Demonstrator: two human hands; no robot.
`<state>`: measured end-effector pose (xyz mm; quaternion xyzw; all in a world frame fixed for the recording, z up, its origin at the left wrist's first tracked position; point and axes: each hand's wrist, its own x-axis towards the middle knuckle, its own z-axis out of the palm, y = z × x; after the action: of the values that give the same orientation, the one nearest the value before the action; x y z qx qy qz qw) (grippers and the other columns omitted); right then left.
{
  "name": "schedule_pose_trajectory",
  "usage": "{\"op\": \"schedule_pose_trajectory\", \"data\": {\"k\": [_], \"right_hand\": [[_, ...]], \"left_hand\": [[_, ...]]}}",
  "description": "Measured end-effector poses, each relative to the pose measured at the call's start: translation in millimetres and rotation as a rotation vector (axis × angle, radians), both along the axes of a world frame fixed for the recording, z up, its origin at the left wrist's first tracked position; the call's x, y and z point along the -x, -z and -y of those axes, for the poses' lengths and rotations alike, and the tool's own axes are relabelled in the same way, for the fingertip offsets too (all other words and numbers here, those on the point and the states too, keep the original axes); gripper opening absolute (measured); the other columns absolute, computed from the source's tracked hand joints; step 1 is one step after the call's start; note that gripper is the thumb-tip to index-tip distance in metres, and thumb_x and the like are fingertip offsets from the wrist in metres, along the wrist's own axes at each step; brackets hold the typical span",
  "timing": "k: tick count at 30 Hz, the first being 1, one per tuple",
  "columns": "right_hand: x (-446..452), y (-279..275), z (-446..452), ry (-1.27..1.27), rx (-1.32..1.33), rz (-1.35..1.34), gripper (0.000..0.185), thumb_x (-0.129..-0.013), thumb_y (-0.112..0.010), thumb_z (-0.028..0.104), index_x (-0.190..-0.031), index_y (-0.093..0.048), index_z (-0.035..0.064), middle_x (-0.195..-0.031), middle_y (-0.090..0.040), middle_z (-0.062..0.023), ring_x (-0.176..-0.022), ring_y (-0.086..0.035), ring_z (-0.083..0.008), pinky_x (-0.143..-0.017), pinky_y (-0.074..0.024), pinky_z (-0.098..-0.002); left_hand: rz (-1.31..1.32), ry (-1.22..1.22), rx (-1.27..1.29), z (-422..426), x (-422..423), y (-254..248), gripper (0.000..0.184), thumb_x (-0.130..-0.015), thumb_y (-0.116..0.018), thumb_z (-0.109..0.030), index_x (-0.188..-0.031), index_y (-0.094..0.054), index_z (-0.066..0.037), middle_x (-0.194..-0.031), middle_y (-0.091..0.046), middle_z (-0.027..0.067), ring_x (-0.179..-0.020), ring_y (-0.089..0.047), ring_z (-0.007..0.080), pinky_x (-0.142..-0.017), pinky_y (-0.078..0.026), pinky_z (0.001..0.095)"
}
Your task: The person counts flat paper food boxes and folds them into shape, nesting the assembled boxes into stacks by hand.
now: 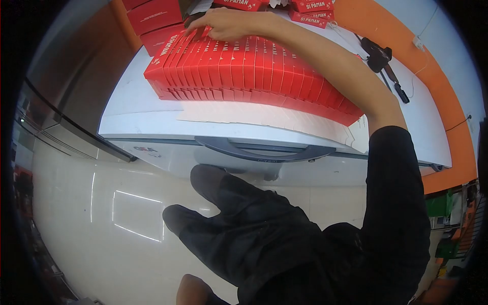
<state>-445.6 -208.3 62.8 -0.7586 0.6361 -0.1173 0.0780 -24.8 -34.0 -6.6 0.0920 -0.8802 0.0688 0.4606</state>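
A long row of red boxes [244, 66] with white lettering stands packed side by side on the white table top. My right hand [223, 24] reaches across from the right over the far left part of the row. Its index finger is stretched down to the box tops and the other fingers are partly bent, with no object visible between them. A piece of bare skin shows at the bottom edge, seemingly part of my left arm; my left hand is not visible.
More red boxes [156, 20] are stacked at the back left, and others [312, 12] at the back. White sheet material [264, 118] lies along the front of the row. A black object with a strap [377, 55] lies at the right. A curved grey handle [264, 154] is on the front edge.
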Motion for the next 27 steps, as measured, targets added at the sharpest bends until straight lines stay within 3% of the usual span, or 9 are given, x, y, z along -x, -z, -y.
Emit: {"op": "schedule_pose_trajectory", "data": {"k": [6, 9, 15, 21, 24, 27], "right_hand": [[-11.2, 2.4, -0.6, -0.091, 0.101, -0.297, 0.066, -0.080, -0.044, -0.011, -0.134, -0.070, 0.0148, -0.149, -0.056, -0.0053, -0.139, -0.047, -0.0313, -0.114, -0.0413, -0.0462], [-1.8, 10.7, 6.0, -0.192, 0.257, -0.305, 0.064, -0.080, -0.046, -0.009, -0.135, -0.070, 0.0145, -0.144, -0.060, -0.0066, -0.138, -0.048, -0.0314, -0.111, -0.0435, -0.0461], [-5.4, 7.0, 8.7, -0.088, 0.121, -0.192, 0.057, -0.082, -0.050, -0.003, -0.132, -0.069, 0.0140, -0.131, -0.068, -0.0076, -0.134, -0.052, -0.0301, -0.108, -0.0450, -0.0474], [-21.6, 8.1, 16.0, -0.088, 0.151, -0.389, 0.057, -0.088, -0.053, 0.006, -0.141, -0.065, 0.0204, -0.144, -0.060, -0.0075, -0.133, -0.050, -0.0324, -0.110, -0.0392, -0.0470], [-31.4, 1.9, 25.4, -0.052, 0.034, -0.411, 0.056, -0.092, -0.052, 0.009, -0.145, -0.062, 0.0224, -0.150, -0.054, -0.0064, -0.137, -0.045, -0.0342, -0.114, -0.0346, -0.0480], [-27.5, 9.5, 14.4, -0.066, 0.082, -0.355, 0.055, -0.094, -0.050, 0.010, -0.148, -0.060, 0.0219, -0.153, -0.052, -0.0069, -0.140, -0.043, -0.0338, -0.115, -0.0332, -0.0483]], "left_hand": [[0.012, -0.003, -0.028, 3.9, 2.4, 0.7, 0.073, -0.099, -0.053, -0.058, -0.158, -0.038, -0.017, -0.167, -0.031, 0.0172, -0.155, -0.021, 0.0404, -0.124, -0.008, 0.0627], [0.023, -0.004, -0.038, 6.1, 4.4, 0.3, 0.073, -0.099, -0.054, -0.058, -0.158, -0.038, -0.018, -0.167, -0.031, 0.0171, -0.155, -0.021, 0.0407, -0.124, -0.008, 0.0630], [0.046, 0.005, -0.059, 10.7, 11.9, -1.2, 0.072, -0.099, -0.055, -0.057, -0.158, -0.039, -0.018, -0.167, -0.030, 0.0170, -0.155, -0.020, 0.0412, -0.124, -0.009, 0.0634], [0.069, 0.008, -0.087, 14.3, 21.9, -3.6, 0.072, -0.098, -0.056, -0.057, -0.158, -0.040, -0.019, -0.167, -0.030, 0.0169, -0.155, -0.020, 0.0418, -0.124, -0.009, 0.0639], [0.085, 0.008, -0.094, 16.7, 28.6, -5.0, 0.072, -0.098, -0.056, -0.057, -0.157, -0.040, -0.019, -0.167, -0.030, 0.0168, -0.155, -0.020, 0.0421, -0.124, -0.009, 0.0641], [0.096, 0.013, -0.114, 20.6, 36.3, -6.1, 0.072, -0.098, -0.057, -0.056, -0.157, -0.040, -0.020, -0.167, -0.030, 0.0167, -0.155, -0.020, 0.0423, -0.124, -0.009, 0.0644]]}}
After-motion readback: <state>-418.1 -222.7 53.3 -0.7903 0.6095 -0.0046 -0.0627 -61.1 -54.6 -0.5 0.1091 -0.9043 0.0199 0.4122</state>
